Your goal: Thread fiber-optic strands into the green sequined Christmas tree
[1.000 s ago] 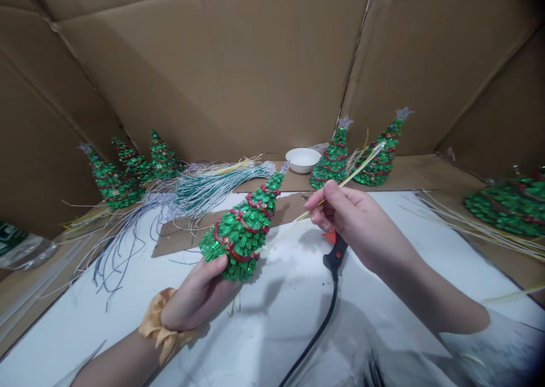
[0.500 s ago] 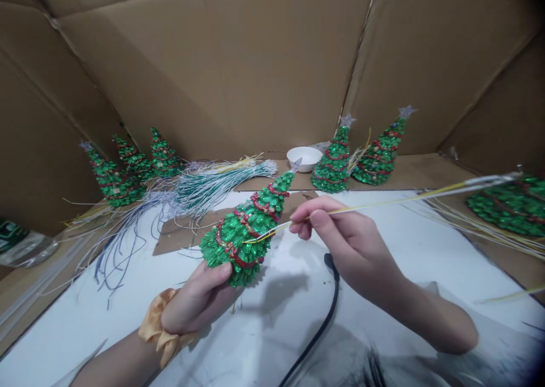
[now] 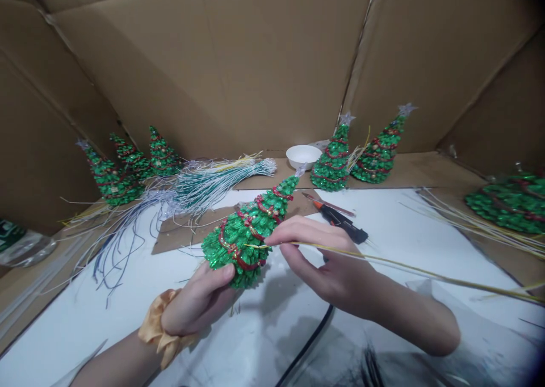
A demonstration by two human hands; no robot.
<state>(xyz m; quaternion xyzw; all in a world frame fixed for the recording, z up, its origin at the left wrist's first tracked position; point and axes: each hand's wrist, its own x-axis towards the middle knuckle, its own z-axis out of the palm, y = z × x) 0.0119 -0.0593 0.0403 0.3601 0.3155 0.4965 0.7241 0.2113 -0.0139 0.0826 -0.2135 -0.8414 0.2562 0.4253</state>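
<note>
My left hand (image 3: 213, 296) is closed around the base of a small green glitter Christmas tree (image 3: 238, 236) with red garlands and a clear star on top. It is held tilted, tip toward the upper right. My right hand (image 3: 327, 259) has its fingertips against the tree's side, on thin yellow and white wires (image 3: 383, 258). One end of the wires meets the branches; their length trails off past my right wrist. Whether that end goes into the tree cannot be made out. An orange scrunchie (image 3: 162, 330) circles my left wrist.
A black tool with an orange nose (image 3: 340, 219), resembling a glue gun, lies behind my right hand. Bundled green-white wires (image 3: 225, 177) lie at the back left. A white bowl (image 3: 304, 155) and several other trees (image 3: 332, 160) stand along the back. Cardboard walls (image 3: 276, 63) enclose the table.
My right hand has moved left and down, its fingertips closer to the tree. The wires' trailing length has dropped lower. The black tool, hidden before, now shows. The left hand is nearly still.
</note>
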